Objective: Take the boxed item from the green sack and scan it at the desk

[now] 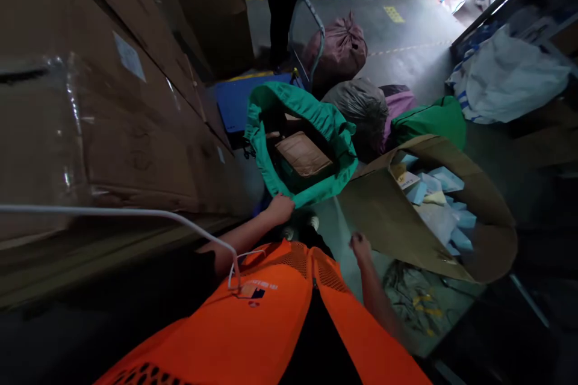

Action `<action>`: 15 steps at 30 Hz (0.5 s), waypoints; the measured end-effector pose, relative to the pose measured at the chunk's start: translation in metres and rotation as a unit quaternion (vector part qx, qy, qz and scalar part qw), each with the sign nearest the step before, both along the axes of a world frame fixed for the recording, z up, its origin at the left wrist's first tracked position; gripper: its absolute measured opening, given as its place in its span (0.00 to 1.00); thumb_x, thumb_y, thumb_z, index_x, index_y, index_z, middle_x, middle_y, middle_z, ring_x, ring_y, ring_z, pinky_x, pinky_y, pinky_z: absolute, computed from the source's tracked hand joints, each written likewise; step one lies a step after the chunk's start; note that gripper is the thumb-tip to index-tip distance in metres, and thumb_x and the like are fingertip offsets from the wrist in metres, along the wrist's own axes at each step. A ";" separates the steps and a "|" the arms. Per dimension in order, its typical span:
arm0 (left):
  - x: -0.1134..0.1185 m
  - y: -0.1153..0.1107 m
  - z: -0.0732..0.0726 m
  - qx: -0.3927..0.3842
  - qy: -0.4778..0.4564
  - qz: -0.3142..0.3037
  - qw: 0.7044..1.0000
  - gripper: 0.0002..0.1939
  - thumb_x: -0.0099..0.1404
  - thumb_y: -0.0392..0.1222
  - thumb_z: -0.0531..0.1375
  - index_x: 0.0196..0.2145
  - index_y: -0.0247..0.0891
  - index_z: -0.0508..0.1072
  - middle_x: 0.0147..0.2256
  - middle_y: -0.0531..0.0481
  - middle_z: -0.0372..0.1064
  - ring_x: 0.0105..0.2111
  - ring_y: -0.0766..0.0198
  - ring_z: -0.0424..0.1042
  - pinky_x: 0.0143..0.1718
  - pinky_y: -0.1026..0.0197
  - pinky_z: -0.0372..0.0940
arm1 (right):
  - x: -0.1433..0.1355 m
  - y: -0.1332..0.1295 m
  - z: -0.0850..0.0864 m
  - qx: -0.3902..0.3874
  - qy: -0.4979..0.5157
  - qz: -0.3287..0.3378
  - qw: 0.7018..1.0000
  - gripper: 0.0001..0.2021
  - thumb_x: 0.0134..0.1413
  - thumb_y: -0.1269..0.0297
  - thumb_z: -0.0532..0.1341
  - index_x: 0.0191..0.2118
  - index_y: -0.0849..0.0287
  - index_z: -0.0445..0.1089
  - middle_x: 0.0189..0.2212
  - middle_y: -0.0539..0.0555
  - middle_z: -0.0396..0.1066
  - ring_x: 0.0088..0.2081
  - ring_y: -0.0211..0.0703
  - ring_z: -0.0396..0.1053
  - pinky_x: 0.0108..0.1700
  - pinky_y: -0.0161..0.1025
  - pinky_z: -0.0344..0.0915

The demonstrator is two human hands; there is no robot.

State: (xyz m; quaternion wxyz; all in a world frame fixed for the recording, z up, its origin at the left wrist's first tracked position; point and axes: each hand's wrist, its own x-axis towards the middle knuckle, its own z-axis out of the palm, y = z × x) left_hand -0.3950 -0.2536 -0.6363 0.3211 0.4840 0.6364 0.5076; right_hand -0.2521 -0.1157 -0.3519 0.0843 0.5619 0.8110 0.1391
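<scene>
My left hand [280, 209] is closed on the near rim of a large green sack [323, 194]. The sack stands with its mouth wide, its edge rolled outward. Inside it lies a brown wrapped parcel [303, 153], with other dark and brown shapes beside it that I cannot make out. My right hand [360, 246] hangs in the air to the right of the sack, apart from it, with its fingers curled in and nothing visible in them. Nearest to it is a big cardboard box [379, 210], lying tilted with several pale blue packets [445, 179] inside.
Tall cartons [135, 132] wall off the left side. Behind the sack are a blue trolley [235, 105], a maroon bundle [338, 48], a grey sack [359, 102] and a bright green bag [433, 123]. A person [282, 6] stands at the back, near shelves of boxes.
</scene>
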 end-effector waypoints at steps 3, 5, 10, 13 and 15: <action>-0.009 -0.001 0.016 -0.001 0.027 -0.024 0.999 0.14 0.73 0.32 0.59 0.45 0.23 0.84 0.46 0.25 0.78 0.52 0.36 0.77 0.60 0.43 0.61 | -0.071 0.018 -0.005 -0.030 0.044 0.080 0.995 0.14 0.76 0.70 0.54 0.58 0.70 0.71 0.43 0.58 0.73 0.39 0.43 0.74 0.44 0.35 0.73; -0.014 -0.003 0.024 -0.007 0.025 -0.030 0.999 0.15 0.76 0.37 0.60 0.47 0.23 0.84 0.47 0.24 0.78 0.53 0.35 0.77 0.61 0.42 0.61 | -0.127 0.027 -0.015 -0.067 0.053 0.158 0.984 0.18 0.74 0.67 0.53 0.60 0.71 0.71 0.46 0.60 0.73 0.43 0.45 0.75 0.47 0.36 0.73; -0.025 0.003 0.044 -0.030 -0.020 -0.029 0.999 0.22 0.79 0.45 0.59 0.60 0.22 0.77 0.48 0.25 0.78 0.51 0.34 0.78 0.57 0.42 0.66 | -0.242 0.049 -0.078 -0.171 -0.012 0.268 0.948 0.18 0.69 0.74 0.53 0.57 0.69 0.75 0.51 0.59 0.73 0.52 0.44 0.73 0.58 0.35 0.70; -0.037 0.025 0.058 -0.028 -0.055 -0.034 0.998 0.30 0.79 0.48 0.58 0.70 0.24 0.67 0.52 0.26 0.77 0.53 0.36 0.78 0.55 0.44 0.69 | -0.281 0.078 -0.137 -0.220 -0.083 0.283 0.930 0.18 0.69 0.80 0.55 0.59 0.69 0.74 0.54 0.59 0.72 0.57 0.43 0.70 0.65 0.38 0.66; -0.048 0.045 0.066 -0.016 -0.086 -0.046 0.995 0.33 0.78 0.49 0.60 0.72 0.27 0.65 0.57 0.28 0.75 0.56 0.36 0.76 0.55 0.45 0.69 | -0.295 0.105 -0.173 -0.233 -0.129 0.281 0.922 0.14 0.74 0.78 0.60 0.60 0.69 0.73 0.56 0.61 0.70 0.59 0.47 0.69 0.67 0.46 0.66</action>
